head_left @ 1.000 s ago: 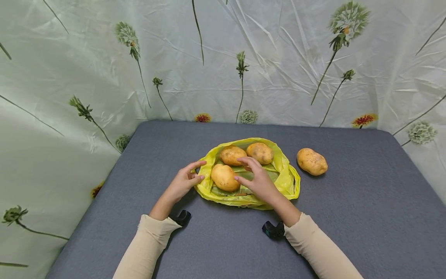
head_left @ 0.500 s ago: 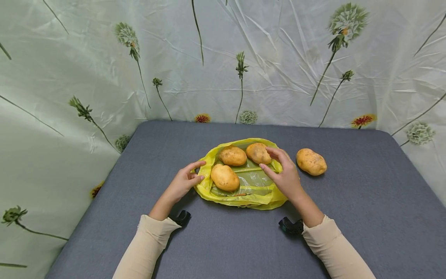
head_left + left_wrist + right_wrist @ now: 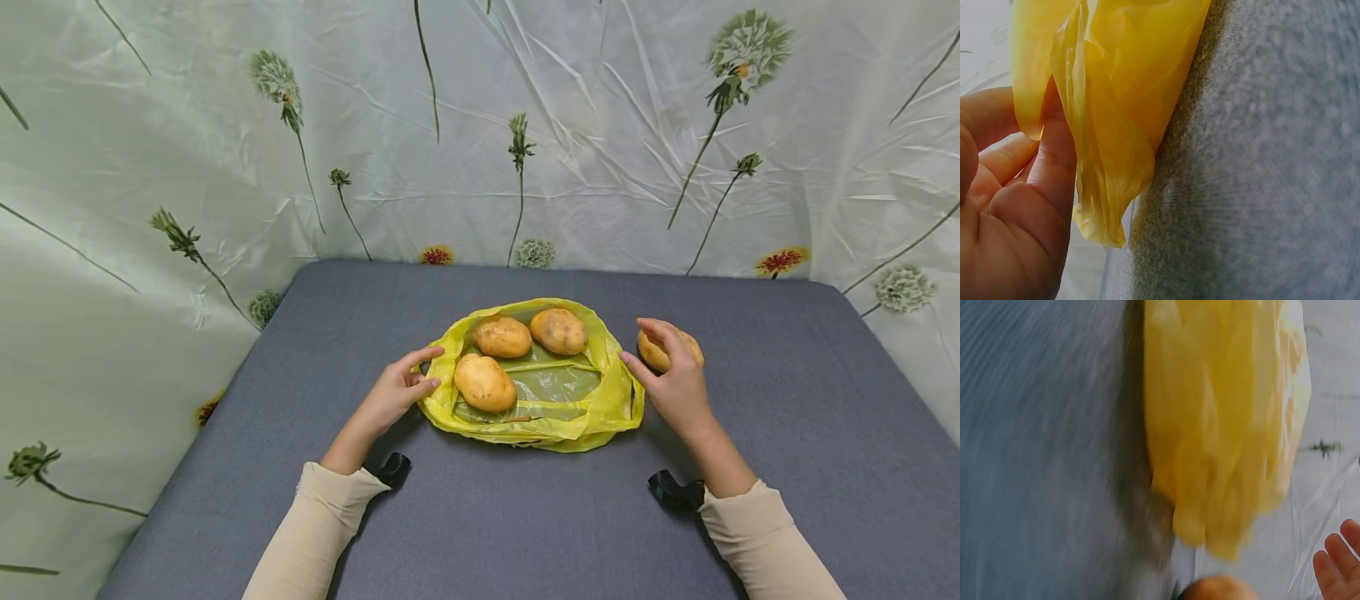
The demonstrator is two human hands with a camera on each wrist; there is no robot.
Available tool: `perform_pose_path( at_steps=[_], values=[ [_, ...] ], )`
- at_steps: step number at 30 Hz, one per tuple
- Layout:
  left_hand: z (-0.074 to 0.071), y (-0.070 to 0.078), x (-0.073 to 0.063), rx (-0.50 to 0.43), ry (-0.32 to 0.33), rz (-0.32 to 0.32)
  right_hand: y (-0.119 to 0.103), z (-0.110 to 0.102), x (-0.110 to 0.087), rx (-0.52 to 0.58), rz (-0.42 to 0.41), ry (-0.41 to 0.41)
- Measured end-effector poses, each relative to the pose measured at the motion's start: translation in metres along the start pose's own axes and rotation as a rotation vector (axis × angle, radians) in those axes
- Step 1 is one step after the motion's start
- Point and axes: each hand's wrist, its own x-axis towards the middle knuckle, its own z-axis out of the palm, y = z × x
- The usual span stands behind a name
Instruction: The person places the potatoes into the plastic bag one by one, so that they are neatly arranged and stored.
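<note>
A yellow plastic bag lies with its mouth spread wide in the head view. Inside are three potatoes: one at the front left, one behind it and one at the back right. My left hand pinches the bag's left edge; in the left wrist view the yellow film passes between thumb and fingers. My right hand is beside the bag's right side, fingers spread and holding nothing. It partly covers another potato on the table, whose top also shows in the right wrist view.
The grey cloth-covered table extends around the bag. Behind it and at the left hangs a pale curtain printed with flowers. A black wrist device sits under each forearm.
My right hand has moved from above the potatoes in the bag, rightward past the bag's edge, to the potato outside. My left hand and the potatoes have stayed in place.
</note>
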Motion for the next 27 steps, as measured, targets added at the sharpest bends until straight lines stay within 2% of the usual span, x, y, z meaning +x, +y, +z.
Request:
perform_pose_path(
  at_steps=[5,9,14,19,27],
  values=[
    [0.000,-0.001,0.000,-0.002,-0.001,-0.005,0.022,-0.012,-0.007,0.005,0.017,0.097],
    [0.000,-0.003,0.000,-0.007,0.000,-0.009,0.031,-0.021,-0.010,-0.020,0.045,0.131],
    [0.000,-0.005,0.001,-0.015,0.000,-0.016,0.033,-0.031,-0.012,-0.108,0.117,0.113],
    [0.000,-0.005,0.001,-0.019,-0.004,-0.027,0.042,-0.034,-0.015,-0.120,0.165,0.107],
    [0.000,-0.005,0.001,-0.019,-0.008,-0.022,0.053,-0.038,-0.020,-0.174,0.273,-0.031]
  ],
)
